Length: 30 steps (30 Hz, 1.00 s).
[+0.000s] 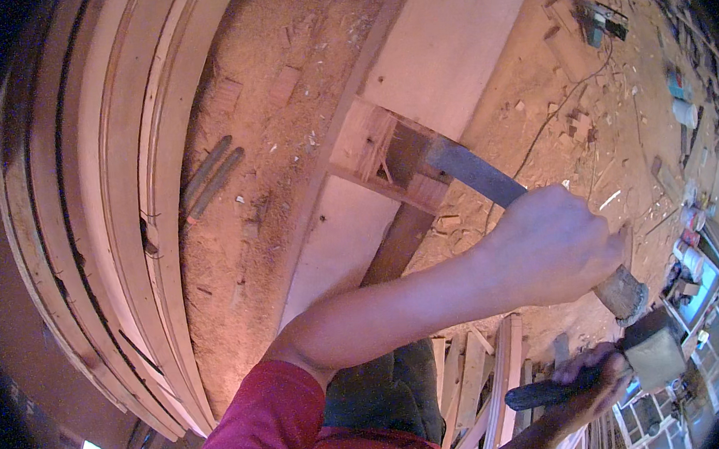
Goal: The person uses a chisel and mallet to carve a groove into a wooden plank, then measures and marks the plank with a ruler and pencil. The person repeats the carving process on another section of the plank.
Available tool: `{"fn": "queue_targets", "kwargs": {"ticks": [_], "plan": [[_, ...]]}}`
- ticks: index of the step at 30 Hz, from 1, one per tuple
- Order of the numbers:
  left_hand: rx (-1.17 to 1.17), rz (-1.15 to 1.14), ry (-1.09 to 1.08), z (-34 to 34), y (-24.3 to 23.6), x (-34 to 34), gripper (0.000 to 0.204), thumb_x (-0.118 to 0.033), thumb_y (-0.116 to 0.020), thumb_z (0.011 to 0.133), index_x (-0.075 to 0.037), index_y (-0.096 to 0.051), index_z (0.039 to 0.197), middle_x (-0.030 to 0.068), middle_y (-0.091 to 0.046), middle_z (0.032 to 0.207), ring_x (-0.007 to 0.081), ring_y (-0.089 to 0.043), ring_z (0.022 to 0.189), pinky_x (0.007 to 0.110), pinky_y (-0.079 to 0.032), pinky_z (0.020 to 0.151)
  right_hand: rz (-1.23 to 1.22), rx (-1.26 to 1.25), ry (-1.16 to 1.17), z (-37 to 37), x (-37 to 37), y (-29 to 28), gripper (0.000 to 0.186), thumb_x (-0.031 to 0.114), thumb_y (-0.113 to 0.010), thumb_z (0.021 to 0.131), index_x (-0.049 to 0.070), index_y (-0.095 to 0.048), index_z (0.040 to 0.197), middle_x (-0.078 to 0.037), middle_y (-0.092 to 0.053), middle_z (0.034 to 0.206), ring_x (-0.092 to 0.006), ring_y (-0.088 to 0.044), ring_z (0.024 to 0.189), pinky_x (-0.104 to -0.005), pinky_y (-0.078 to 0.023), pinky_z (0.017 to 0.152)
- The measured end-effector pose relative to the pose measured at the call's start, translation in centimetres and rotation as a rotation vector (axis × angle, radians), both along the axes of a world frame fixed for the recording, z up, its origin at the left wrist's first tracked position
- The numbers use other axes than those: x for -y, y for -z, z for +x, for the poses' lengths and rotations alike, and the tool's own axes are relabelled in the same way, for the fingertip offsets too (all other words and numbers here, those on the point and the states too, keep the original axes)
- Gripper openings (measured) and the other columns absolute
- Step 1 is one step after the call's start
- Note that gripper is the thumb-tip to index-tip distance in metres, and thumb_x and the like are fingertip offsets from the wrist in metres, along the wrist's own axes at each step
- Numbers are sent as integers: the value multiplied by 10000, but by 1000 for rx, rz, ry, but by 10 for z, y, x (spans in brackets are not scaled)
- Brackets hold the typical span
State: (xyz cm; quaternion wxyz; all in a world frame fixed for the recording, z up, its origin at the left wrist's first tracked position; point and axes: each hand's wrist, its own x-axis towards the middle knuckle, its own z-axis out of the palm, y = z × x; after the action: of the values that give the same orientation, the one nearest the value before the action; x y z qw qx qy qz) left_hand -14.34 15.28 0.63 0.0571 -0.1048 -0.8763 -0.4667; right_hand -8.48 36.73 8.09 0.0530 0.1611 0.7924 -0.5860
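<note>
My left hand (557,244) is closed round a long chisel (477,170), whose metal blade reaches the edge of a square cut hole (402,156) in a pale wooden beam (447,51). Its worn wooden end shows below my fist. Splinters and rough, pinkish cut wood line the hole. At lower right my right hand (595,375) is closed on a mallet (647,346) with a blocky head and dark handle, held below the chisel's end.
Long curved boards (124,199) lie at left. Two rods (215,184) rest on the sawdust floor (252,123). At right are a power tool (599,20) with a cord, offcuts and buckets (684,114). More timber strips (503,365) lie behind my body.
</note>
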Motion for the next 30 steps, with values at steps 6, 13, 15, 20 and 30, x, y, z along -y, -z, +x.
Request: {"fn": "queue_targets", "kwargs": {"ticks": [6,13,15,20,30], "plan": [[37,-32,9,1,6,1,164,-245,-602,794,-85,-624,769,115,-637,591,324,-682,591,450,-538,509,243,-3,-109,-1,12,-9,307,317,-575,981,50,-479,864,-31,-465,554,-115,-475,443,-261,-423,407],[84,-101,23,0,6,1,151,-248,-586,812,-103,-626,802,118,-644,612,325,-683,596,456,-530,497,185,73,-269,-5,4,-2,273,241,-561,984,5,-459,1078,-28,-462,634,-84,-449,448,-224,-405,410],[95,-128,21,-1,8,-2,147,-247,-585,814,-106,-625,810,119,-648,621,323,-684,598,456,-532,499,100,22,-47,-3,11,1,258,227,-550,987,3,-454,1072,-29,-467,636,-87,-463,456,-223,-408,413],[147,-159,50,0,8,-1,136,-240,-580,821,-113,-628,825,118,-663,643,317,-690,608,455,-541,510,249,115,-228,-8,10,6,248,224,-558,976,18,-423,1002,-56,-515,617,-121,-495,426,-259,-407,378],[151,-231,-3,-3,13,0,137,-235,-596,809,-102,-629,826,113,-676,662,310,-686,583,458,-535,491,184,106,-153,-18,9,10,206,205,-569,966,23,-473,949,-46,-504,592,-112,-488,428,-243,-409,389]]}}
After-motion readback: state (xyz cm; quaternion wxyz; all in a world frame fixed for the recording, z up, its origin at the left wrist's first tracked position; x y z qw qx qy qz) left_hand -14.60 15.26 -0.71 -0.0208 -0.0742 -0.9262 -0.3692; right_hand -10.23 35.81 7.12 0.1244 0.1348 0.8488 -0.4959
